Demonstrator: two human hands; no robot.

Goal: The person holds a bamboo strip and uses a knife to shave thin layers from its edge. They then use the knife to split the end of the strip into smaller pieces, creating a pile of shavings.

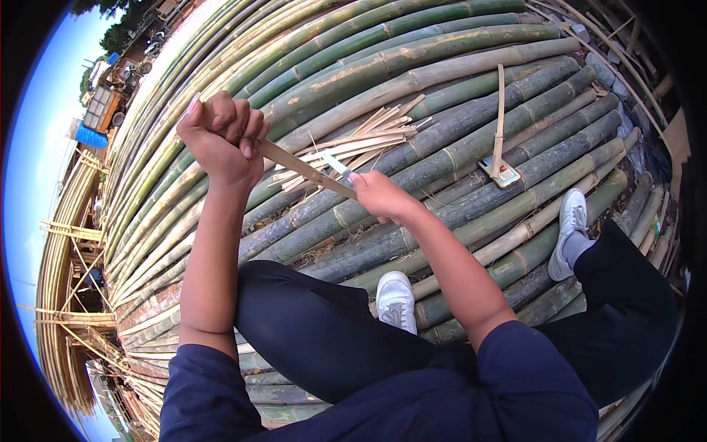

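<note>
My left hand (224, 136) is raised and closed around one end of a flat bamboo strip (298, 166). The strip slants down to the right, towards my right hand (384, 197). That hand is closed on a knife (338, 164), whose pale blade points up and left, close along the strip; its handle is hidden by my fingers. Behind the blade, a loose heap of split bamboo strips (375, 140) lies on the poles.
I sit on a wide bed of green and grey bamboo poles (324, 92). A phone (501, 174) lies at right, with a bamboo stick (500, 110) reaching over it. My white shoes (397, 298) rest on the poles. A truck (101, 109) and upright poles (59, 295) stand at left.
</note>
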